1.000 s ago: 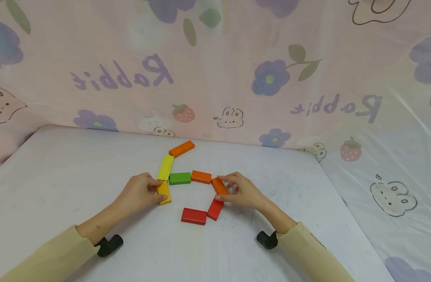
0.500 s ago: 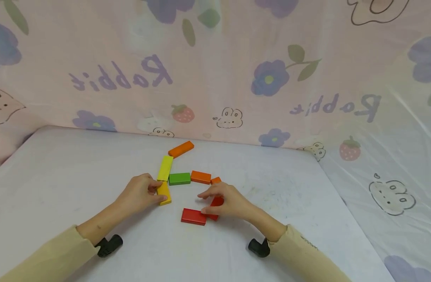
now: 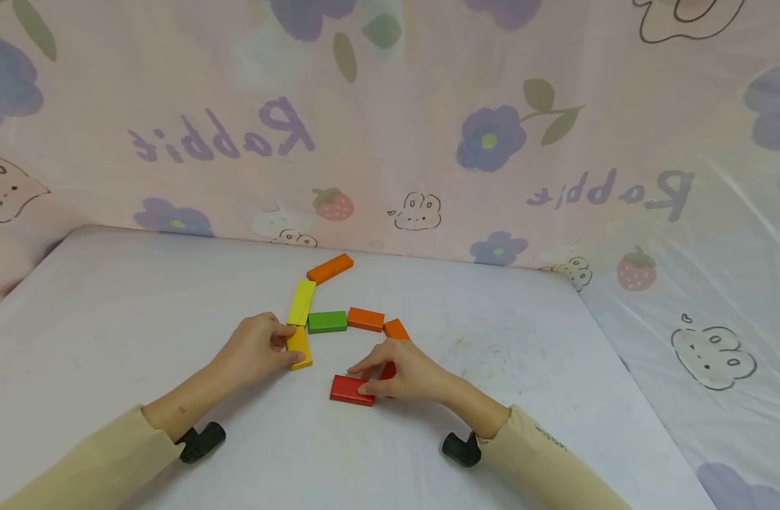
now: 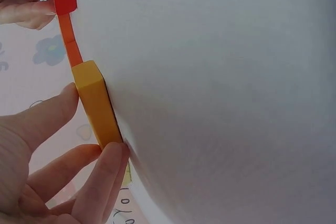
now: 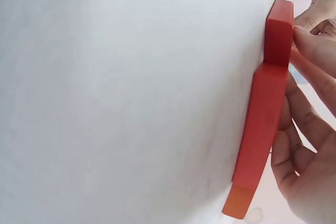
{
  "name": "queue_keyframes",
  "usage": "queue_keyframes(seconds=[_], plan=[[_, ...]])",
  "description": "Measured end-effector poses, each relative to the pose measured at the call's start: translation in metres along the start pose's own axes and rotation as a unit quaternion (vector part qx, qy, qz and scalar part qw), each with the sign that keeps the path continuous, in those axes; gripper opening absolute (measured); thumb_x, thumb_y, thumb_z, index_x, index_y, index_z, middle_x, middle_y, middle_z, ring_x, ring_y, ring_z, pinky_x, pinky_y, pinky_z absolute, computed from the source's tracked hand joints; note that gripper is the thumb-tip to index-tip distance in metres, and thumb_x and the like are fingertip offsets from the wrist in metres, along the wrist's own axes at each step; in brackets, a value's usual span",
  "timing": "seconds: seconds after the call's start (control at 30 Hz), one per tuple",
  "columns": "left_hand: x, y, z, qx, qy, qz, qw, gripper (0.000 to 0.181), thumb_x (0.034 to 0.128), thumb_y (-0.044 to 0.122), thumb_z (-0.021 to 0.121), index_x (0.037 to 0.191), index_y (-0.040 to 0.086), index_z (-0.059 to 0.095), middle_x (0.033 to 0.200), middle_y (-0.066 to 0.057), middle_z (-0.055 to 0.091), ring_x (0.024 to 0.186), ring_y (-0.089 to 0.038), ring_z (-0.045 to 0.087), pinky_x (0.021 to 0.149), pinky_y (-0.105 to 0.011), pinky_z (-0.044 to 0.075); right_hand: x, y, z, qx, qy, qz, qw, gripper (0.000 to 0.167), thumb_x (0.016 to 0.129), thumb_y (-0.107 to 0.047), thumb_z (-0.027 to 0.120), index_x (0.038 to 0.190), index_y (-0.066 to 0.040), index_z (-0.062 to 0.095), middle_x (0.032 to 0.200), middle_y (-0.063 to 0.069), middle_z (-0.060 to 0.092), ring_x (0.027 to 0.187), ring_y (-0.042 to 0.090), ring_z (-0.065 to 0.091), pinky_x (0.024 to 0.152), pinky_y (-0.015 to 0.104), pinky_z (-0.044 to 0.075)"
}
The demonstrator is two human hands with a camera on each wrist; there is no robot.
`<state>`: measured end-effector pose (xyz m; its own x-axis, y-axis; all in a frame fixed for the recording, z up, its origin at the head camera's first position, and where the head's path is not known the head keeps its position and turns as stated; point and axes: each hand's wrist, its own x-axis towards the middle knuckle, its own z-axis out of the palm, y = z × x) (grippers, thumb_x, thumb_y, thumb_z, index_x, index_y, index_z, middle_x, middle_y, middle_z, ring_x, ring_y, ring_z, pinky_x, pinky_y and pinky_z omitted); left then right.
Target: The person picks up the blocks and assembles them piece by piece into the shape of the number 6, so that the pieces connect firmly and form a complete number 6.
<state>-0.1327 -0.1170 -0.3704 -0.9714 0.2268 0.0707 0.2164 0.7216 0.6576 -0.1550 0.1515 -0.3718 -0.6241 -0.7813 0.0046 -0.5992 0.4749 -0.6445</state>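
Observation:
My left hand (image 3: pixel 252 346) holds a golden-yellow wooden block (image 3: pixel 300 348) by its two ends, thumb at the near end and fingers at the far end. The block lies flat on the table and meets a lemon-yellow block (image 3: pixel 302 302) at its far end. My right hand (image 3: pixel 405 372) has its thumb on the right end of a red block (image 3: pixel 345 389), with the index finger at its far edge. Beneath that hand is a second red block (image 5: pixel 262 124), partly hidden in the head view. It meets the first red block's right end.
A green block (image 3: pixel 327 322), an orange block (image 3: pixel 365 319) and a tilted orange block (image 3: pixel 397 329) run rightward from the yellow ones. Another orange block (image 3: pixel 330 268) slants at the top. A printed curtain (image 3: pixel 390 127) borders the white table (image 3: pixel 141 297).
My right hand has left the tilted orange block and moved left and nearer, down to the front red block. My left hand stays on the golden-yellow block.

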Motion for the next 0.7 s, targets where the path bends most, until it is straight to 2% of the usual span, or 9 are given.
queue_keyframes(seconds=[0.17,0.27,0.53,0.7], plan=[[0.001,0.000,0.000,-0.001,0.001,0.001,1.0000,0.047,0.0722,0.014,0.084,0.111,-0.009,0.068,0.078,-0.007,0.057,0.070,-0.016,0.047,0.055,-0.021,0.038,0.002,-0.003,0.000,-0.003,-0.003,0.006,1.0000,0.026,0.084,-0.018,0.075,0.109,-0.013,0.075,0.089,-0.005,0.072,0.078,-0.001,0.057,0.070,0.023,0.051],[0.001,0.000,0.001,0.000,0.004,0.006,1.0000,0.047,0.0722,0.014,0.083,0.110,-0.009,0.068,0.079,-0.007,0.058,0.070,-0.016,0.048,0.056,-0.021,0.038,0.005,-0.004,0.002,-0.010,0.000,0.016,0.9998,0.024,0.083,-0.019,0.075,0.107,-0.014,0.075,0.087,-0.005,0.071,0.074,-0.001,0.055,0.065,0.020,0.049],[0.001,-0.002,0.002,0.003,0.006,0.013,0.9999,0.046,0.0726,0.014,0.083,0.109,-0.009,0.068,0.080,-0.008,0.059,0.071,-0.015,0.049,0.057,-0.021,0.041,0.016,-0.014,0.010,-0.023,0.012,0.036,0.9990,0.024,0.085,-0.021,0.074,0.108,-0.015,0.075,0.091,-0.002,0.071,0.085,0.005,0.059,0.073,0.016,0.046],[0.000,-0.002,0.001,0.006,0.006,0.016,0.9998,0.046,0.0721,0.014,0.083,0.109,-0.009,0.068,0.079,-0.007,0.058,0.070,-0.016,0.049,0.057,-0.022,0.040,0.022,-0.020,0.014,-0.016,0.021,0.046,0.9986,0.023,0.085,-0.019,0.074,0.107,-0.013,0.075,0.094,0.000,0.073,0.085,0.008,0.061,0.073,0.017,0.047]])
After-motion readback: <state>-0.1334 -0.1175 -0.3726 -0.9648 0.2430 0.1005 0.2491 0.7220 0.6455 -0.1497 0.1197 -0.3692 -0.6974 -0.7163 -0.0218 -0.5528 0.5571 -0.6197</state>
